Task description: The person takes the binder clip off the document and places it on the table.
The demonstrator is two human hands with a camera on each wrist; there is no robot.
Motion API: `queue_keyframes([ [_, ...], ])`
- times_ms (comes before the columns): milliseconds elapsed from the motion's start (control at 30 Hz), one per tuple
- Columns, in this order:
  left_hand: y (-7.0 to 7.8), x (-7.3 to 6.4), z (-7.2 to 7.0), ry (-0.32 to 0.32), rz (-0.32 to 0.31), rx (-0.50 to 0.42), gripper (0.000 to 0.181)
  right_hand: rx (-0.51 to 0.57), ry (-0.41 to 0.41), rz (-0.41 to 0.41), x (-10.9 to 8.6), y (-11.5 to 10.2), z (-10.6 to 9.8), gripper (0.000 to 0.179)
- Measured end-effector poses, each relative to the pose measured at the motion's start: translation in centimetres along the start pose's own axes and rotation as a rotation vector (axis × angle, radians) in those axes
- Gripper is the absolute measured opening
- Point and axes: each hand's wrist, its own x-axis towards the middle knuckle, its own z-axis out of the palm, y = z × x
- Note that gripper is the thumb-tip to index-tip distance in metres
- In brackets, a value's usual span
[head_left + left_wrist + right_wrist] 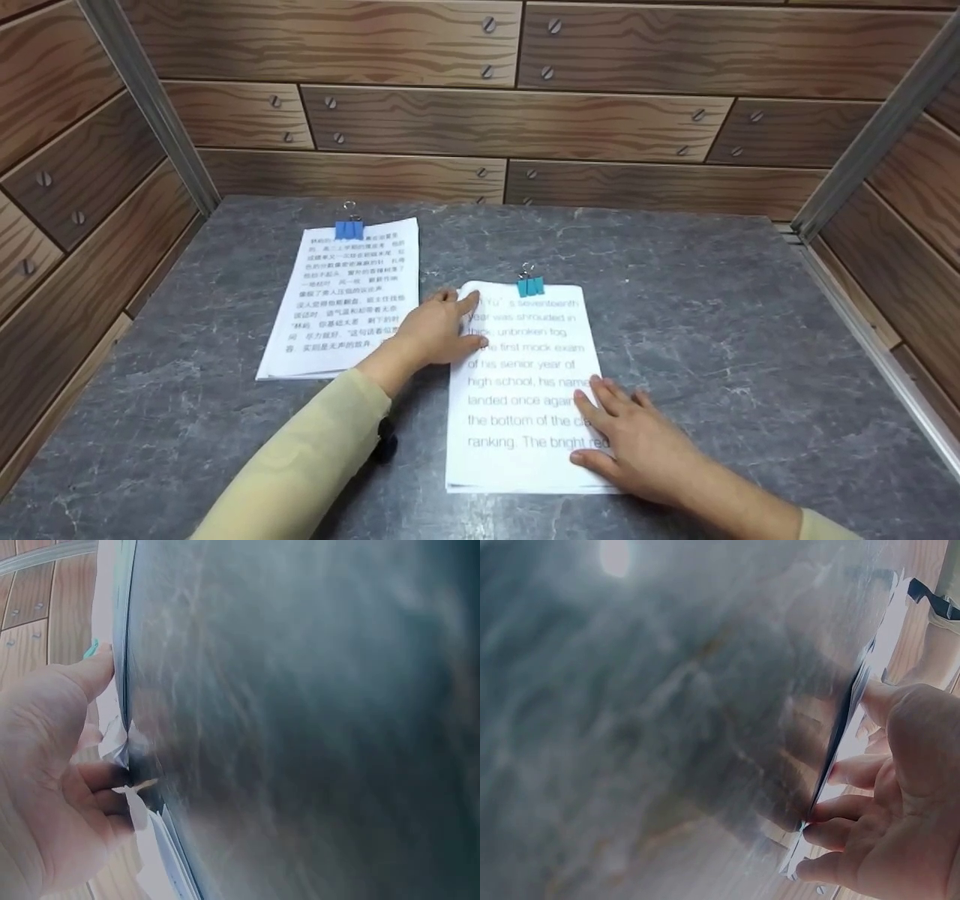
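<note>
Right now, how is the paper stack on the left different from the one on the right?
The left stack shows Chinese characters; the right stack shows bigger English letters. The left stack wears a blue clip, the right stack a teal clip. The left stack sits farther back, the right stack closer. Both are white printed paper, clipped on top, lying on the gray table.

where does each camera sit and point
On head, facing forward and down: blue-clipped white paper stack, teal-clipped white paper stack, left hand, right hand, left forearm, right forearm.
On left wrist, facing left hand and grey marbled tabletop.
On right wrist, facing right hand, tabletop; left forearm partly shows.
Both wrist views share that tabletop.
</note>
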Motion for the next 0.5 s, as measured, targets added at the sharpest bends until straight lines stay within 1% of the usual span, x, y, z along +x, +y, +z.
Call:
queue_keyframes([
  [100, -0.1, 0.0, 0.1, 0.033, 0.017, -0.022, 0.083, 0.000, 0.004, -0.006, 0.0, 0.0, 0.0, 0.086],
  [233, -0.4, 0.1, 0.0, 0.083, 0.066, -0.058, 0.083, 0.006, 0.000, -0.011, -0.1, 0.0, -0.1, 0.087],
  [333, -0.6, 0.1, -0.4, 0.117, 0.102, -0.088, 0.082, 0.007, -0.007, -0.007, -0.1, 0.1, -0.1, 0.087],
  [400, -0.7, 0.1, -0.7, 0.135, 0.117, -0.125, 0.080, 0.007, -0.009, -0.004, -0.1, 0.1, -0.1, 0.087],
  [500, -0.8, 0.3, -1.1, 0.151, 0.128, -0.221, 0.078, 0.002, -0.009, -0.002, 0.0, 0.1, -0.1, 0.087],
])
